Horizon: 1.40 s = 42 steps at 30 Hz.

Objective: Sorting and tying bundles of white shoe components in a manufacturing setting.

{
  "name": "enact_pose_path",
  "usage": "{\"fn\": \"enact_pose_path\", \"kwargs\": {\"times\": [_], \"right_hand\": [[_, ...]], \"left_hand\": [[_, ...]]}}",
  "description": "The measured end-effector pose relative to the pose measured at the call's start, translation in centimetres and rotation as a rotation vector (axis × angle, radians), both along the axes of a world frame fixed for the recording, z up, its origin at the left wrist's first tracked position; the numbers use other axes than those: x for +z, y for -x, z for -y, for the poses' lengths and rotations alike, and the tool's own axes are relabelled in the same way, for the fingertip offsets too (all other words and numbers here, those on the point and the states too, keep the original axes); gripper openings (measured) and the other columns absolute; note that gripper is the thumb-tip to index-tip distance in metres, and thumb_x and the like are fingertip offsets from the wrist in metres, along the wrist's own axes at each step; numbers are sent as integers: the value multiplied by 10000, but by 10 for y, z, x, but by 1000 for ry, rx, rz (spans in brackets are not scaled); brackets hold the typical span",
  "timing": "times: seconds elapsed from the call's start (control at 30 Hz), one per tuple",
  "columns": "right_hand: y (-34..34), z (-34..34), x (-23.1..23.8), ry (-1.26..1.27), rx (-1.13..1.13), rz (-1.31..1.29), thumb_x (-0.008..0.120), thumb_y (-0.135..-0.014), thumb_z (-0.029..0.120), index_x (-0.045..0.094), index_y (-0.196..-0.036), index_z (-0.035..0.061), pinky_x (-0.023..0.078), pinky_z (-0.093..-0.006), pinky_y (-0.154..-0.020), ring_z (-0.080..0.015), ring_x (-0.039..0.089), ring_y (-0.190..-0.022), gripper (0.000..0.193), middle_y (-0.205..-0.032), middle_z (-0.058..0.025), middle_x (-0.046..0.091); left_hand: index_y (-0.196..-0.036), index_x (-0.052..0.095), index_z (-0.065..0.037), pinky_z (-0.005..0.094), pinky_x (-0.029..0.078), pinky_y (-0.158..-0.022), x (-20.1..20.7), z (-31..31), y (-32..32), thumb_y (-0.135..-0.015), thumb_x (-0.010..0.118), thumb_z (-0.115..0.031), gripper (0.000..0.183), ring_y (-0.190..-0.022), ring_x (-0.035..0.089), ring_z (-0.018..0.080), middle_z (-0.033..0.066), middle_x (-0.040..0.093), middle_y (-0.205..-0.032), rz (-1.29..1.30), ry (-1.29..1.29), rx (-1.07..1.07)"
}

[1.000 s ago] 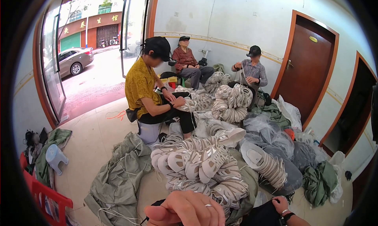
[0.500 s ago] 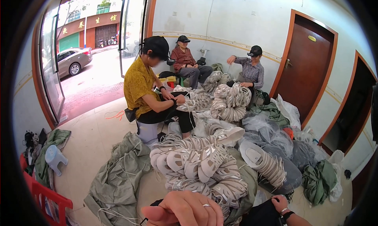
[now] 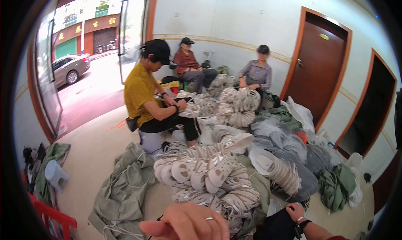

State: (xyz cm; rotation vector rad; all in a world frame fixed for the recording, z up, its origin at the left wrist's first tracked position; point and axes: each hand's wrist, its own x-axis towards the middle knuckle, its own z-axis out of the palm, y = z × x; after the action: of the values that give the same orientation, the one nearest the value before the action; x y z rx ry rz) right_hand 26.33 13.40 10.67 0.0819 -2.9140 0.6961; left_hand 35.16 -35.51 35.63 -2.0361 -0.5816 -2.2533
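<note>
Pretty busy room tbh. A person in a yellow shirt (image 3: pixel 140 91) sits left of the brown door (image 3: pixel 318 64), two more people behind them by the wall. Grey-green sacks (image 3: pixel 121 194) lie in front, small blue stool (image 3: pixel 54 175) further left.

Sole pile (image 3: pixel 209 177) right of sacks (image 3: pixel 121 194)

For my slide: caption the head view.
Left hand and right hand hover beside heaped pale shoe soles.
</note>
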Motion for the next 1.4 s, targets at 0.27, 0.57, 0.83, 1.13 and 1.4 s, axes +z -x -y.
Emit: {"fn": "enact_pose_path", "kwargs": {"times": [0.27, 0.57, 0.83, 1.13, 1.4], "right_hand": [[7, -1, -5, -4, 46, 33, 611, -773, 316, 684, -893, 52, 479, -387, -793, -328, 619, -866, 299, -878, -162, 662], [6, -2, -2, 4, 28, 82, 586, -773, 383, 698, -898, 99, 464, -406, -824, -331, 597, -922, 329, -927, -139, 658], [3, 1, 5, 12, 57, 61, 593, -784, 334, 681, -927, 65, 474, -391, -803, -335, 610, -887, 317, -899, -165, 662], [9, -3, -7, 5, 77, 130, 581, -782, 372, 690, -914, 104, 460, -415, -824, -337, 592, -939, 318, -942, -146, 656], [6, 4, -4, 53, 12, 41, 619, -743, 332, 691, -867, 75, 475, -404, -791, -339, 609, -865, 294, -878, -159, 654]], "left_hand": [[-884, 626, -27, 399, 506, -759, 3, 0, 3, -934, 371, -563, 596, -601, 646, 246, 64, 579, -609, -2, -19, 29], [-889, 641, -23, 401, 508, -750, 2, 1, 3, -936, 374, -557, 599, -613, 652, 252, 69, 588, -630, -7, -4, 22], [-870, 645, -23, 397, 510, -746, 4, -1, 0, -938, 380, -549, 593, -613, 652, 258, 78, 592, -628, 13, -4, 22], [-883, 641, -24, 393, 505, -750, 2, 3, -4, -935, 379, -558, 597, -609, 649, 252, 75, 583, -607, 13, -17, 65], [-906, 620, -1, 453, 486, -778, -5, 5, 1, -952, 379, -491, 548, -689, 633, 281, 129, 603, -725, -15, -10, 0]]}}
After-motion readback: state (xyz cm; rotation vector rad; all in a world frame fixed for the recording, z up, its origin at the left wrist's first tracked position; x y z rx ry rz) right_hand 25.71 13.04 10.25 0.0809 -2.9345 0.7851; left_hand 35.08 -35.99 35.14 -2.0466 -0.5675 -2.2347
